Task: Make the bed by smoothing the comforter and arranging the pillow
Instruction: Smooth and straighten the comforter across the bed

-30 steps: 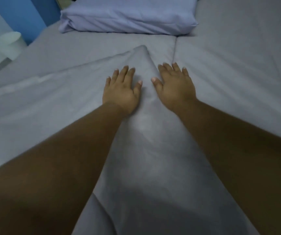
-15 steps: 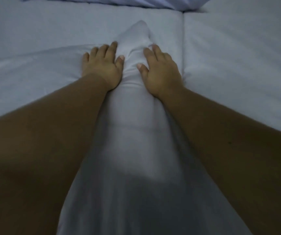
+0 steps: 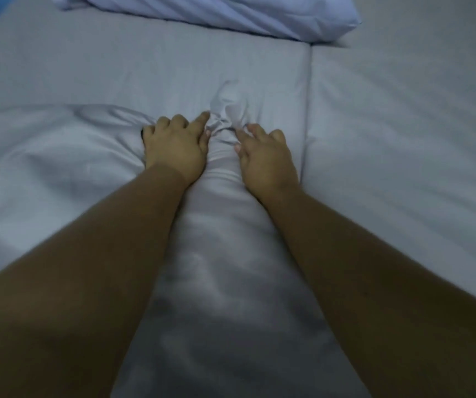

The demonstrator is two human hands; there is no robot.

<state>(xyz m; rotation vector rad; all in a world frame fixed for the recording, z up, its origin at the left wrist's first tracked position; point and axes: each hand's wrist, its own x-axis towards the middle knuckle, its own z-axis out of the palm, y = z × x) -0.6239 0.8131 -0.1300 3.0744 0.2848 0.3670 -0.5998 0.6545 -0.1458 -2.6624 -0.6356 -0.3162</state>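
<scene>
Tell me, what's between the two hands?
A bunched-up corner of the comforter, squeezed between the left hand and right hand. The head view shows it.

Single head view — looks forward and down, close over the bed.

The pale grey comforter lies across the bed's near side, its corner bunched into wrinkles near the middle. The lavender pillow lies flat and creased at the bed's far edge, well apart from that corner.
</scene>
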